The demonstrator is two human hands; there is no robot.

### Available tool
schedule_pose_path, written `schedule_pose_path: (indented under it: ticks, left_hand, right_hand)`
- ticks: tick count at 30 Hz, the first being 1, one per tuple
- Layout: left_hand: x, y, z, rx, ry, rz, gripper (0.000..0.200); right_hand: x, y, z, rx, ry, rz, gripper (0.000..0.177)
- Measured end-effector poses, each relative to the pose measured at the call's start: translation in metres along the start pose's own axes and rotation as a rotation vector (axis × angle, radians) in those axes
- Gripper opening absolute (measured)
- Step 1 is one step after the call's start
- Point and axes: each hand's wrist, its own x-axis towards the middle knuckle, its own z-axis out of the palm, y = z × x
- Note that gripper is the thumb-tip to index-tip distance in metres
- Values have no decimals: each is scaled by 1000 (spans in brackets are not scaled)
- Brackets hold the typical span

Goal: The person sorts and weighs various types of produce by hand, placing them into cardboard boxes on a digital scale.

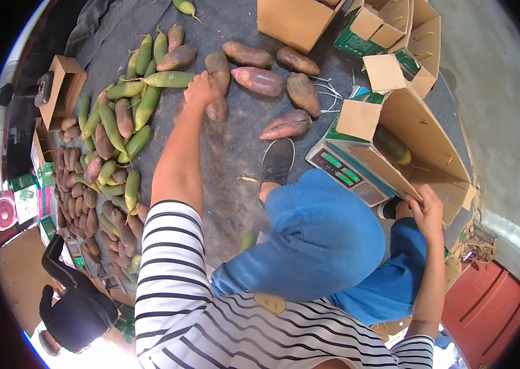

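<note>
My left hand point(201, 92) reaches out over the dark ground cloth, its fingers bent down onto a thick reddish-brown root point(217, 109) that it partly hides. The stem end of a green radish point(170, 79) lies beside these fingers, and another brown root point(217, 64) is just beyond them. On the right, my right hand point(426, 212) grips the near edge of an open cardboard box point(423, 132), fingers over the wall. That box rests tilted on a digital scale point(349, 172) with lit green displays. A green radish point(392, 146) lies inside it.
Loose reddish-brown roots point(258, 81) lie ahead of my shoe point(277, 161), near white cords point(330, 95). A big pile of green radishes and brown roots point(112, 129) spreads leftward. More cartons point(297, 21) stand ahead. A person in dark clothing point(78, 307) bends at lower left.
</note>
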Motion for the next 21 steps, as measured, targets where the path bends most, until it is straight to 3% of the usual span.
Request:
schedule_pose_path:
  ticks: [5, 11, 14, 15, 17, 21]
  left_hand:
    - [2, 6, -12, 137, -72, -11, 76]
    - [44, -24, 59, -142, 256, 32, 73]
    - [17, -6, 10, -78, 53, 57, 68]
    - [10, -3, 8, -33, 68, 101, 67]
    - [-3, 14, 2, 52, 109, 200, 65]
    - [-39, 33, 24, 136, 397, 388, 72]
  right_hand:
    - [0, -2, -2, 20, -29, 43, 16]
    - [0, 0, -2, -2, -40, 63, 17]
    - [2, 2, -3, -4, -43, 74, 17]
    - [2, 1, -2, 0, -43, 77, 17]
    - [4, -1, -3, 4, -48, 72, 18]
    - [2, -4, -6, 8, -25, 32, 18]
